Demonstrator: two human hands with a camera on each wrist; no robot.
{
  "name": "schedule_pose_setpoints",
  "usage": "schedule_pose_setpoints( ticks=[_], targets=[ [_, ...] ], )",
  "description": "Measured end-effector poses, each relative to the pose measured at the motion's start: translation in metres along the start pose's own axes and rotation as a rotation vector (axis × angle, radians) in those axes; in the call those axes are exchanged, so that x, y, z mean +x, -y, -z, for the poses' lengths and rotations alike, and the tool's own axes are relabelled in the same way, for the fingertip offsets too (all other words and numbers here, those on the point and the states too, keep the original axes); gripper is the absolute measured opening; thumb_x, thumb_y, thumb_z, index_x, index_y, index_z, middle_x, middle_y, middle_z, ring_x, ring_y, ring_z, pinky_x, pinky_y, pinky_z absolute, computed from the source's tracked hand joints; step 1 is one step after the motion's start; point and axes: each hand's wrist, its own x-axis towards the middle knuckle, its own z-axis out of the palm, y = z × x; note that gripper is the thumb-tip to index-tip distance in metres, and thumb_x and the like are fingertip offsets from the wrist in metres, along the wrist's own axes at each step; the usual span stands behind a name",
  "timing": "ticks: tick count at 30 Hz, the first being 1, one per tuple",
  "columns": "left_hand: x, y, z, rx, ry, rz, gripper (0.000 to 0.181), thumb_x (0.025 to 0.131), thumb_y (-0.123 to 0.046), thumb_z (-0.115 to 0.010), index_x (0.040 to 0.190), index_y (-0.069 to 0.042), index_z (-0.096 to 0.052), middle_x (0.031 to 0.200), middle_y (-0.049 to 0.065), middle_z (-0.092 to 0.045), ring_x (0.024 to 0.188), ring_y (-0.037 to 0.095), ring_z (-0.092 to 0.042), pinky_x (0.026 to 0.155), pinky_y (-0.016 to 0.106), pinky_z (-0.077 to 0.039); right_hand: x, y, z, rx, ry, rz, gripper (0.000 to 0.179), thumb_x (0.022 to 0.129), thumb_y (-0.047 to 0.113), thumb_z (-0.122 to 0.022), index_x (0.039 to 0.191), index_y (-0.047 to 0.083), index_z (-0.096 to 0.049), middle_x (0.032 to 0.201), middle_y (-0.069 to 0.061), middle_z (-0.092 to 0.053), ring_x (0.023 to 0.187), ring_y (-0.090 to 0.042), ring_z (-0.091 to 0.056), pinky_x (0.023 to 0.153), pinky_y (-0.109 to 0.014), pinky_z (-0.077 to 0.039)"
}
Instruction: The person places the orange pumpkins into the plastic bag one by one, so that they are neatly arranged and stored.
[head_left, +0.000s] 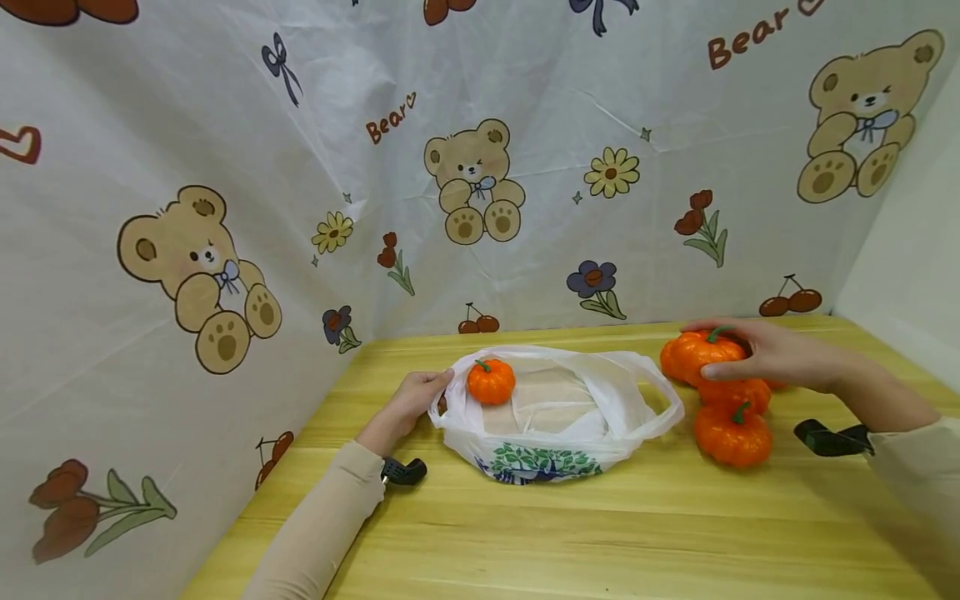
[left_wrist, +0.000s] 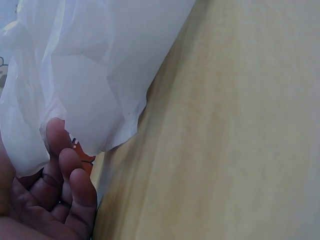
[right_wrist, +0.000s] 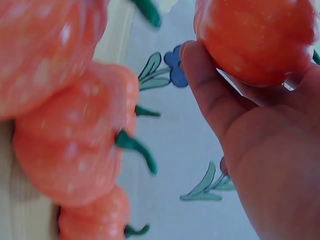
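Observation:
My left hand (head_left: 418,393) pinches the left side of a white plastic bag (head_left: 630,392) near its handle; the left wrist view shows its fingers curled at the thin plastic (left_wrist: 90,90). The bag lies with its mouth spread, a green tree print on its front. One small orange pumpkin (head_left: 491,382) with a green stem sits inside at the left. Over on the right, my right hand (head_left: 776,354) grips another pumpkin (right_wrist: 260,40) between thumb and fingers, held above the others in the right wrist view. Below and beside it are several more pumpkins (head_left: 733,437) on the table.
The wooden table (head_left: 480,533) spans the front. A bear-printed cloth (head_left: 540,250) hangs behind and along the left, and a plain white wall (head_left: 911,275) stands at the right. Black wrist devices (head_left: 405,472) jut out below both sleeves.

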Motion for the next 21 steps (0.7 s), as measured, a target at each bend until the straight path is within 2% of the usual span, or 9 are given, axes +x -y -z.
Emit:
schedule_pose_setpoints(
  ticks=[6, 12, 16, 21],
  targets=[
    [0.0, -0.001, 0.0, 0.015, -0.006, -0.007, 0.043, 0.104, -0.045, -0.06, 0.092, -0.006, -0.072, 0.068, -0.001, -0.058, 0.064, 0.012, -0.054, 0.06, 0.024, -0.047, 0.012, 0.014, -0.006, 0.011, 0.031, -0.002, 0.062, 0.096, 0.034, -0.074, 0.15, 0.022, -0.047, 0.122, -0.006, -0.065, 0.1, -0.014, -0.061, 0.08, -0.027, -0.053],
    [0.0, -0.001, -0.001, 0.025, -0.018, -0.014, 0.044, 0.103, -0.047, -0.061, 0.088, -0.007, -0.071, 0.067, -0.001, -0.058, 0.063, 0.013, -0.053, 0.06, 0.025, -0.046, 0.023, 0.032, -0.012, 0.067, 0.07, 0.004, 0.064, 0.095, 0.039, -0.075, 0.15, 0.025, -0.045, 0.124, -0.007, -0.063, 0.104, -0.024, -0.061, 0.082, -0.03, -0.054],
    [-0.001, -0.002, -0.001, 0.027, -0.02, -0.015, 0.044, 0.103, -0.048, -0.061, 0.087, -0.008, -0.07, 0.068, -0.001, -0.058, 0.064, 0.012, -0.054, 0.06, 0.024, -0.046, 0.029, 0.044, -0.017, 0.096, 0.098, 0.001, 0.065, 0.094, 0.043, -0.075, 0.149, 0.028, -0.045, 0.122, -0.006, -0.064, 0.104, -0.025, -0.061, 0.082, -0.033, -0.054],
    [-0.002, -0.002, -0.002, 0.022, -0.012, -0.012, 0.044, 0.103, -0.047, -0.06, 0.084, -0.008, -0.069, 0.068, -0.001, -0.057, 0.063, 0.013, -0.053, 0.06, 0.025, -0.046, 0.041, 0.058, -0.021, 0.066, 0.103, 0.018, 0.065, 0.092, 0.047, -0.077, 0.147, 0.027, -0.049, 0.121, -0.006, -0.064, 0.103, -0.024, -0.061, 0.084, -0.035, -0.052]
  ],
)
